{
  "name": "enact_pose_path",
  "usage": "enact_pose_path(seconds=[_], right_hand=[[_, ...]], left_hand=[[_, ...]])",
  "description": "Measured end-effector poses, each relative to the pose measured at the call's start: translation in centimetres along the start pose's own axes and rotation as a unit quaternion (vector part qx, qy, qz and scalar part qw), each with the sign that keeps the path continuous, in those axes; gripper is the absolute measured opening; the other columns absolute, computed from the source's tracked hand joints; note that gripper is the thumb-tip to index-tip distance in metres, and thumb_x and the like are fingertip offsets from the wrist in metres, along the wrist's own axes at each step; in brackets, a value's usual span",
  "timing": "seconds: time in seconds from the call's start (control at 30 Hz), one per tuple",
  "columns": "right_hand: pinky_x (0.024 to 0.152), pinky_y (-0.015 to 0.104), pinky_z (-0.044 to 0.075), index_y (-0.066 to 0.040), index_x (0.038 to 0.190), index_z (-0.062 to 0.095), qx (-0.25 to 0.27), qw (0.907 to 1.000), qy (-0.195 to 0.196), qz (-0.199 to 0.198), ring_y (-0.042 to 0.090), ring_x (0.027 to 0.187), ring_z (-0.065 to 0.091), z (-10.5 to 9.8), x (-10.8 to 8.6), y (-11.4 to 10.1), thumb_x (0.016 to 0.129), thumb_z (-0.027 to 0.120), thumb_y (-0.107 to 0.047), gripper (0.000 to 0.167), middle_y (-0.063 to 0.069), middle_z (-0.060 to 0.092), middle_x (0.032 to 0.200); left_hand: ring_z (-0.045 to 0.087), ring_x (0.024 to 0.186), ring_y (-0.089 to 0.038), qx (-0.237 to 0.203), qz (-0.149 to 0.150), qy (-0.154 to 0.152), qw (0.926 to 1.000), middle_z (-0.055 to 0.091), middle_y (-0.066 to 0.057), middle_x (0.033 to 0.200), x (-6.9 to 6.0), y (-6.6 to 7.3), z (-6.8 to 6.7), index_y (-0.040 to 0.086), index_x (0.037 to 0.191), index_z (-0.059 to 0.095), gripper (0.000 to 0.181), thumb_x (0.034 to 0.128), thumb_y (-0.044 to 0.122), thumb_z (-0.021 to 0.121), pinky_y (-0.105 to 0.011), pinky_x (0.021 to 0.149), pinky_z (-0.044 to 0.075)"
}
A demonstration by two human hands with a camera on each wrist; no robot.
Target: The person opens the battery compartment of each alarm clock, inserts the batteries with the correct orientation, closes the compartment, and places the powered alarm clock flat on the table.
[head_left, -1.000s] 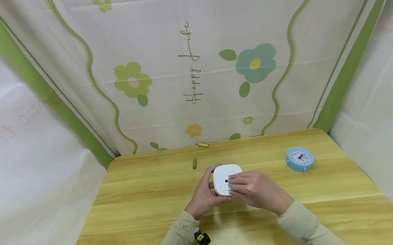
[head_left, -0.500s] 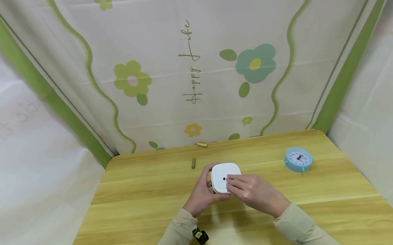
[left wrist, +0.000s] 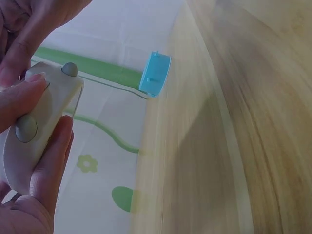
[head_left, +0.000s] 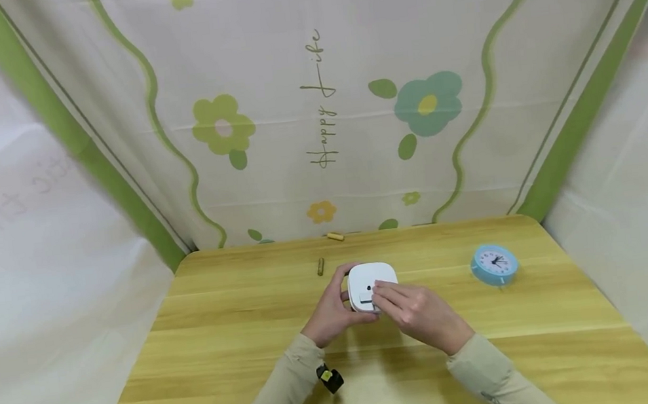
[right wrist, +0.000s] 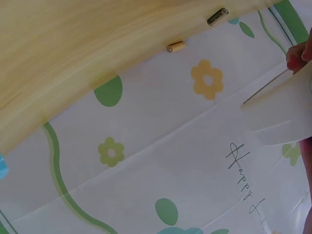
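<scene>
Small panel shifted on white device

Since the earlier frame, the panel has been moved enough for a dark slit to be exposed along its edge. The device is gripped at its side by the left hand and held above the tabletop. The panel is touched by bunched fingertips of the right hand; whether it is pinched or pressed cannot be told. Opening is judged partly done, with full removal left. A dark battery and a paler battery are seen lying loose beyond.

The device is white; the clock blue; the cloth flowered.
</scene>
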State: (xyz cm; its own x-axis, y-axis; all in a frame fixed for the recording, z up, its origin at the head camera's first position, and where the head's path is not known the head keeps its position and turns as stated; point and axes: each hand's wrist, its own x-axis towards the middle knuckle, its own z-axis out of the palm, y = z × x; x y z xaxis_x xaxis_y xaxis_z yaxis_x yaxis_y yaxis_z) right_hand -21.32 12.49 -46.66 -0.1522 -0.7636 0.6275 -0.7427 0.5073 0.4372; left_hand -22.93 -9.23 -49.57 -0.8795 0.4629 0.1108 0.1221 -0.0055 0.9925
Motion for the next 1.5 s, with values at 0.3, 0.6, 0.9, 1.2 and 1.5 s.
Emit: enact_pose_path(seconds=[0.3,0.6,0.9,1.2,1.5], right_hand=[[0.084,0.027,0.064,-0.006,0.108,0.072,0.014,0.9998,-0.011,0.009,0.017,0.097,0.073,-0.1,-0.6,-0.1,0.114,0.023,-0.006,0.049,0.005,0.072,0.104],[0.076,0.028,0.065,-0.009,0.113,0.073,0.042,0.9988,0.01,0.022,0.017,0.092,0.073,0.2,-0.9,0.3,0.115,0.027,-0.009,0.047,0.005,0.07,0.11],[0.075,0.028,0.065,-0.003,0.109,0.078,0.045,0.998,0.042,0.009,0.017,0.088,0.074,0.4,-0.9,0.6,0.114,0.031,-0.009,0.047,0.007,0.074,0.106],[0.074,0.028,0.065,-0.004,0.106,0.079,0.029,0.9987,0.04,0.01,0.017,0.087,0.073,0.1,-0.9,0.7,0.114,0.031,-0.008,0.049,0.005,0.076,0.103],[0.067,0.026,0.064,0.002,0.107,0.078,0.033,0.9967,0.067,0.032,0.019,0.081,0.074,-0.4,-1.2,1.4,0.113,0.034,-0.006,0.044,0.011,0.076,0.098]], left_hand=[[0.065,0.12,-0.032,-0.011,0.008,-0.011,0.9999,0.033,-0.015,0.156,-0.2,-0.1,0.2,0.023,0.157,0.034,0.097,0.0797,-0.006,0.085,-0.041,0.088,0.065],[0.064,0.122,-0.031,-0.015,0.0,-0.021,0.9997,0.036,-0.012,0.155,-0.1,0.0,0.3,0.031,0.155,0.034,0.097,0.0815,-0.008,0.083,-0.042,0.09,0.064],[0.065,0.121,-0.031,-0.009,0.001,-0.021,0.9997,0.032,-0.008,0.157,0.1,-0.2,0.4,0.029,0.155,0.035,0.096,0.0808,-0.007,0.084,-0.04,0.089,0.065],[0.065,0.121,-0.031,-0.007,0.0,-0.024,0.9997,0.032,-0.009,0.157,0.2,-0.3,0.7,0.025,0.157,0.034,0.096,0.0816,-0.006,0.084,-0.039,0.089,0.065],[0.066,0.119,-0.029,-0.005,-0.017,-0.018,0.9997,0.033,-0.005,0.157,0.1,-0.5,0.8,0.032,0.156,0.034,0.099,0.0795,-0.005,0.086,-0.041,0.09,0.064]])
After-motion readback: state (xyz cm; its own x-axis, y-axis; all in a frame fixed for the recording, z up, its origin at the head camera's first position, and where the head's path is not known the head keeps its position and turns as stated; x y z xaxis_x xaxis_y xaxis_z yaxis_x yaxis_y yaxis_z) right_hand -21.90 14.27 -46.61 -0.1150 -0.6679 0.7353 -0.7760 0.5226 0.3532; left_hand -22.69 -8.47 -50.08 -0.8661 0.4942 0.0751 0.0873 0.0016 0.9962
